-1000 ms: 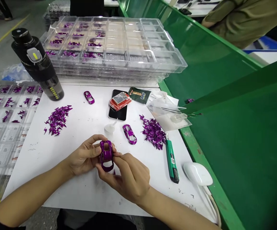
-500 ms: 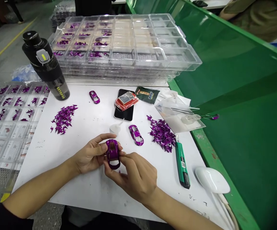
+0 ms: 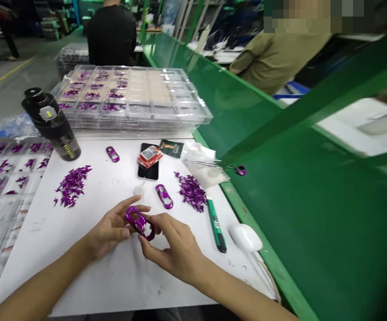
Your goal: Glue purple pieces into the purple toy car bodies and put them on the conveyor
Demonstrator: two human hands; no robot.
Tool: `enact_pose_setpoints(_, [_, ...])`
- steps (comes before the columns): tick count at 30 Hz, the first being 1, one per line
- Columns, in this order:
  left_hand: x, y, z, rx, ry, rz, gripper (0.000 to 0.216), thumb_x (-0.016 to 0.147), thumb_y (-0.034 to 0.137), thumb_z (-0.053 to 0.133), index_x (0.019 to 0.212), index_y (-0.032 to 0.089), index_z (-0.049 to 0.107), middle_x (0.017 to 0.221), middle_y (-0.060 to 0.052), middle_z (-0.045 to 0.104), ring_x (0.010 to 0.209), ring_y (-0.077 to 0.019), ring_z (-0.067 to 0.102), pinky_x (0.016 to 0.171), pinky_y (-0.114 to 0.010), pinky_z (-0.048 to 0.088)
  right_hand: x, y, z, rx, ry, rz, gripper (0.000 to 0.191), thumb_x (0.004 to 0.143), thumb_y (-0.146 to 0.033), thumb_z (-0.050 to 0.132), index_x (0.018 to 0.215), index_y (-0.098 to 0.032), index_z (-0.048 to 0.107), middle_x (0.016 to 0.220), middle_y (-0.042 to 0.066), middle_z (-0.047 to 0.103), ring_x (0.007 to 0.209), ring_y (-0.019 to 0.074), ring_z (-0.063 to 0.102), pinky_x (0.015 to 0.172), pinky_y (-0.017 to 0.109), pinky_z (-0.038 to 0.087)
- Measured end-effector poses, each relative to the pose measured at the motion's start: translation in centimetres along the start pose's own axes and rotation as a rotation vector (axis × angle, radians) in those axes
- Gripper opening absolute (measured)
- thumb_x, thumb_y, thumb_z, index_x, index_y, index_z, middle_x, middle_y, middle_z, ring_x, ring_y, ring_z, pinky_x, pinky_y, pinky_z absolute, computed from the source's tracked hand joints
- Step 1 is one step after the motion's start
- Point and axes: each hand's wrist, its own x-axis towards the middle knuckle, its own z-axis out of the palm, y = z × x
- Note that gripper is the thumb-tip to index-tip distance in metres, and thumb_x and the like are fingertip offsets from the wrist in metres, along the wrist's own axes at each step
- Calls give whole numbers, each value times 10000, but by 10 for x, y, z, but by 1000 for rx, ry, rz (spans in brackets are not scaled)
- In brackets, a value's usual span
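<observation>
Both of my hands hold one shiny purple toy car body (image 3: 139, 221) above the white table (image 3: 89, 267). My left hand (image 3: 111, 229) pinches its left side with thumb and fingers. My right hand (image 3: 173, 247) grips its right end, fingers curled round it. A second purple car body (image 3: 164, 196) lies just beyond, and a third (image 3: 112, 154) rests farther back. Two heaps of small purple parts lie on the table, one at the left (image 3: 71, 185) and one at the right (image 3: 190, 191).
A black bottle (image 3: 52, 125) stands at the back left before stacked clear trays (image 3: 129, 96). A phone (image 3: 148, 165), a green knife (image 3: 217, 225) and a white mouse (image 3: 246, 237) lie on the right. A green conveyor (image 3: 297, 191) runs alongside; two other people stand beyond.
The view has lifted and swung, showing more of the room. The car body in my hands has tilted, its length now lying diagonally instead of upright.
</observation>
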Motion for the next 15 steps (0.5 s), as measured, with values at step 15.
enact_pose_setpoints(15, [8, -5, 10, 121, 197, -104, 326, 878, 411, 715, 1147, 227, 711, 1000, -72, 662, 883, -201, 620, 865, -399, 515, -68, 211, -220, -732, 330, 1099, 336, 963, -419, 610, 1198, -179, 628, 1223, 104, 631, 1053, 206, 636, 896, 400, 559])
